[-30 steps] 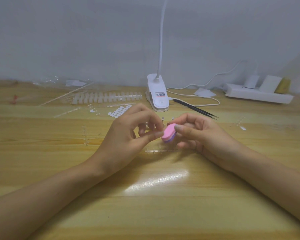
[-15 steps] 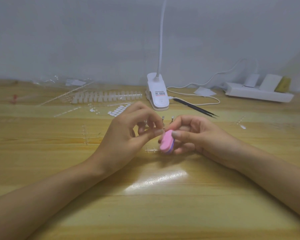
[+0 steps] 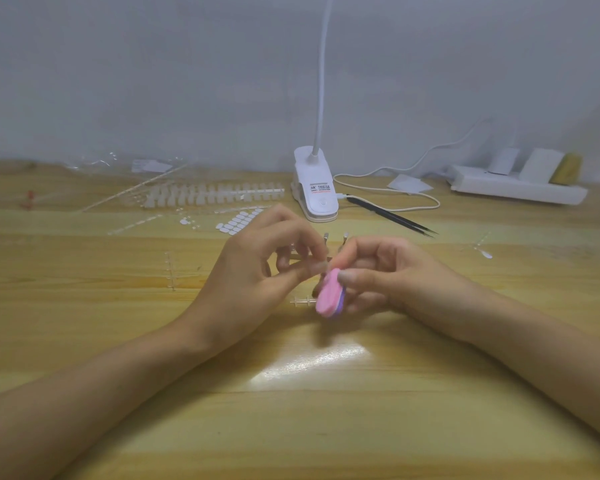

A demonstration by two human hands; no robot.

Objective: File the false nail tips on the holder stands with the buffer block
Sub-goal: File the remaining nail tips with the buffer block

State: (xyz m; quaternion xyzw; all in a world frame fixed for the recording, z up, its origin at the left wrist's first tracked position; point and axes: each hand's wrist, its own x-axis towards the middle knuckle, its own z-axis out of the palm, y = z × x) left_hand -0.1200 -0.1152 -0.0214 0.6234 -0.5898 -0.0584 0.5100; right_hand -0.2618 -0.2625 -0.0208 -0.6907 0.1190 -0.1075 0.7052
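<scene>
Far left on the wooden table (image 3: pixel 291 420), rows of false nail tips (image 3: pixel 215 195) lie near the wall. Centre-left, my left hand (image 3: pixel 257 271) has thumb and forefinger pinched together on a small pale piece (image 3: pixel 327 260), too blurred to name. Just right of it the pink buffer block (image 3: pixel 329 295) tilts, clamped between the thumb and curled fingers of my right hand (image 3: pixel 392 275); farther right lie black tweezers (image 3: pixel 392 216) and a white power strip (image 3: pixel 516 190).

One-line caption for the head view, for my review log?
Right hand grips the pink buffer block beside a small item pinched by the left hand, over a wooden table.
</scene>
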